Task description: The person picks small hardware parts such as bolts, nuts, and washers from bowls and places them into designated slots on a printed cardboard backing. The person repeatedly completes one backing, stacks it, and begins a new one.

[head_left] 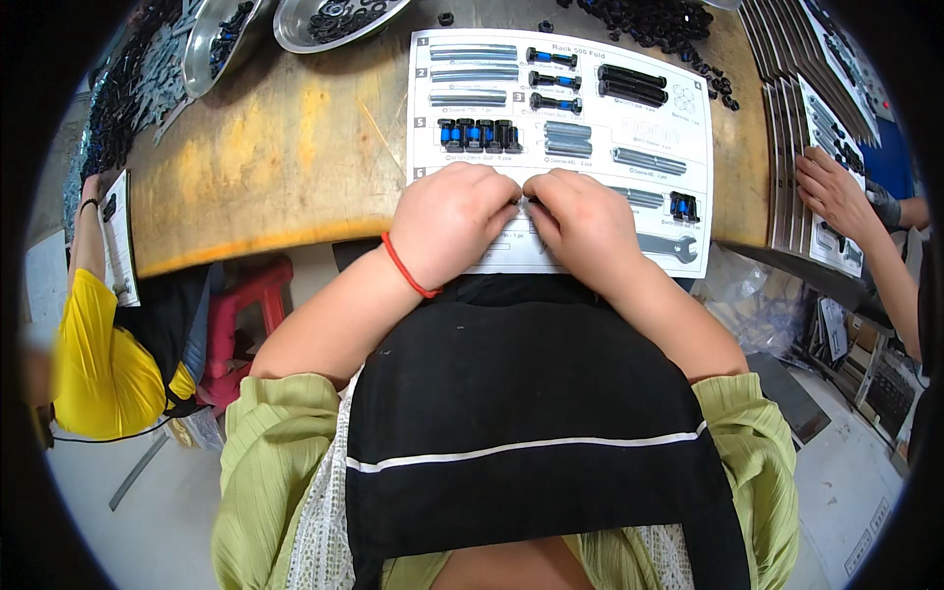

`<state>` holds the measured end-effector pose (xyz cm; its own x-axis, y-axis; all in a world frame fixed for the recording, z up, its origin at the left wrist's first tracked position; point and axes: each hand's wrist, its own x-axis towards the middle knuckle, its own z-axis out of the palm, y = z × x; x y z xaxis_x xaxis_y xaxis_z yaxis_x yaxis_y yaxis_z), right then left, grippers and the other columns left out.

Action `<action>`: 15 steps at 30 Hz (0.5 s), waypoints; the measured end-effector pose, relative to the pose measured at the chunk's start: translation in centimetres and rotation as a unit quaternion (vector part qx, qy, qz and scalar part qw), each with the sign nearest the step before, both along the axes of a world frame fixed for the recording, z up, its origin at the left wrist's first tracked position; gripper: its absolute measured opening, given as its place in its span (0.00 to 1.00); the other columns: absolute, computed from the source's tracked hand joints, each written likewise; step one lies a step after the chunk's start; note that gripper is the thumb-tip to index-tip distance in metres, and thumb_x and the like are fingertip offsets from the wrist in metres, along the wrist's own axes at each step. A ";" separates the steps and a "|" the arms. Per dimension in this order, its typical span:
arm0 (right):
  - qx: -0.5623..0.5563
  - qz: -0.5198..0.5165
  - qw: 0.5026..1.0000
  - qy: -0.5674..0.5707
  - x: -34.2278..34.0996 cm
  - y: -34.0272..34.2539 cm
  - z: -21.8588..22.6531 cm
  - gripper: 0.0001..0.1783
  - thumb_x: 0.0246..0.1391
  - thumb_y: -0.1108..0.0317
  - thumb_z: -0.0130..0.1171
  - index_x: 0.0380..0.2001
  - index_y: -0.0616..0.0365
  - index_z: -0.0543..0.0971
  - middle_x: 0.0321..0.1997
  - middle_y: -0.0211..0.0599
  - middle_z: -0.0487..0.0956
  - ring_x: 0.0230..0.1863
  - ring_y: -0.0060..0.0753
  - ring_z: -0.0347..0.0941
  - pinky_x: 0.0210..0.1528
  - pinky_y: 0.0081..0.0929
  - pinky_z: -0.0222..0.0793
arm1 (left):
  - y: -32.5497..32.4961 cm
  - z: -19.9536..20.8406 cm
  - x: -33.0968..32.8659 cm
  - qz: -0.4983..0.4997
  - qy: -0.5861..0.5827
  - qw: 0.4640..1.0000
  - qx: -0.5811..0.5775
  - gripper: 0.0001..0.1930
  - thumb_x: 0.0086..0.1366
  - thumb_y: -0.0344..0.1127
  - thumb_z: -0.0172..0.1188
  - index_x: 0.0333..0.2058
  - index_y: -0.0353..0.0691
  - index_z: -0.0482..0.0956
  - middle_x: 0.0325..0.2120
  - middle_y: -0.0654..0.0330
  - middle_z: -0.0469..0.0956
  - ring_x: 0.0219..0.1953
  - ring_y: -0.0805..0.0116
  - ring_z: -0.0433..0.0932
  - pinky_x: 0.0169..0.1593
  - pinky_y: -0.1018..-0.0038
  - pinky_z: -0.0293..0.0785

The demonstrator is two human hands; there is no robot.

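Note:
A white card (560,258) lies at the table's near edge, bearing rows of silver rods, black bolts with blue bands and a wrench shape; I cannot tell which are printed and which are real. Over its lower half, my left hand (457,211) and my right hand (587,218) meet almost fingertip to fingertip. Both are closed in a pinch. Something small and dark shows at the fingertips, too hidden to name. A red cord circles my left wrist.
Metal bowls of small dark hardware (334,22) stand at the back left, beside heaped metal pieces (162,74). Loose black nuts (654,25) lie at the back. At right, another person's hand (836,192) touches stacked cards (787,167). A yellow-sleeved person (103,364) works at left near a red stool (246,315).

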<state>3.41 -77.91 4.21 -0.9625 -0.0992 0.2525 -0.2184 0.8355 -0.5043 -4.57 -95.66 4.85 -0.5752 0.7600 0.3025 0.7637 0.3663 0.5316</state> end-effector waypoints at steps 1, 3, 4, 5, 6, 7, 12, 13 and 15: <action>-0.002 0.003 1.000 0.003 0.0 0.0 -0.1 0.08 0.47 0.71 0.64 0.33 0.53 0.78 0.30 0.33 0.76 0.32 0.41 0.76 0.32 0.35 0.72 | 0.0 -0.5 0.3 0.008 0.012 1.000 -0.004 0.09 0.50 0.30 0.69 0.31 0.43 0.80 0.26 0.59 0.77 0.32 0.57 0.77 0.35 0.65 0.75; 0.008 0.007 1.000 -0.008 -0.1 -0.2 -0.1 0.08 0.47 0.71 0.64 0.32 0.53 0.78 0.30 0.33 0.76 0.31 0.41 0.75 0.31 0.35 0.72 | 0.0 -0.7 0.6 0.036 0.015 0.999 0.000 0.11 0.47 0.31 0.71 0.31 0.43 0.81 0.27 0.60 0.75 0.33 0.57 0.76 0.36 0.65 0.74; 0.012 0.009 1.000 -0.013 -0.2 -0.2 -0.1 0.08 0.47 0.71 0.65 0.32 0.53 0.77 0.30 0.33 0.76 0.31 0.42 0.75 0.31 0.35 0.72 | -0.2 -0.4 0.8 0.055 0.006 0.998 0.007 0.11 0.47 0.31 0.71 0.31 0.43 0.81 0.27 0.60 0.74 0.34 0.58 0.76 0.37 0.66 0.74; 0.007 0.000 1.000 -0.022 -0.1 -0.2 0.1 0.08 0.46 0.71 0.65 0.31 0.53 0.77 0.29 0.33 0.75 0.30 0.42 0.75 0.31 0.35 0.72 | -0.3 -0.3 0.9 0.074 -0.004 0.997 0.015 0.12 0.46 0.31 0.71 0.31 0.43 0.81 0.28 0.61 0.74 0.35 0.58 0.75 0.38 0.66 0.73; 0.001 -0.006 1.000 -0.031 0.0 -0.2 0.5 0.08 0.46 0.70 0.65 0.31 0.54 0.77 0.29 0.33 0.75 0.30 0.42 0.75 0.31 0.35 0.71 | -0.5 -0.3 1.0 0.079 -0.010 0.997 0.013 0.12 0.46 0.31 0.72 0.31 0.43 0.81 0.28 0.61 0.74 0.35 0.58 0.75 0.38 0.66 0.73; -0.005 -0.012 0.999 -0.039 0.0 -0.2 0.7 0.07 0.46 0.70 0.65 0.30 0.54 0.77 0.29 0.34 0.75 0.30 0.42 0.75 0.30 0.35 0.71 | -0.7 -0.3 1.0 0.085 -0.015 0.996 0.011 0.12 0.46 0.31 0.72 0.31 0.43 0.81 0.28 0.61 0.74 0.35 0.58 0.75 0.39 0.66 0.73; 0.008 -0.013 0.999 -0.040 -0.3 -0.3 -0.3 0.06 0.46 0.69 0.65 0.28 0.54 0.77 0.28 0.35 0.74 0.30 0.43 0.75 0.29 0.37 0.71 | -0.6 -0.3 0.6 0.106 0.004 0.994 0.031 0.11 0.45 0.31 0.71 0.29 0.46 0.80 0.27 0.62 0.72 0.34 0.57 0.75 0.35 0.65 0.73; 0.014 -0.012 0.999 -0.037 -0.5 -0.2 -0.4 0.06 0.46 0.69 0.65 0.27 0.54 0.77 0.28 0.36 0.74 0.30 0.44 0.75 0.29 0.37 0.71 | -0.9 -0.3 0.4 0.111 0.004 0.994 0.022 0.11 0.45 0.32 0.71 0.29 0.46 0.80 0.26 0.61 0.72 0.33 0.57 0.75 0.35 0.65 0.73; 0.014 -0.007 0.999 -0.049 -0.2 -0.2 -0.5 0.08 0.45 0.68 0.66 0.28 0.54 0.77 0.28 0.37 0.74 0.30 0.44 0.75 0.29 0.37 0.71 | -1.5 -0.5 0.2 0.115 -0.014 0.993 0.008 0.11 0.45 0.32 0.72 0.28 0.46 0.80 0.26 0.60 0.72 0.32 0.55 0.74 0.34 0.64 0.72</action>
<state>3.22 -78.14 3.73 -0.9838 -0.0910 0.1542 -0.1571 0.8522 -0.4992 -4.34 -97.14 4.32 -0.7409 0.6028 0.2961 0.6463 0.5202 0.5583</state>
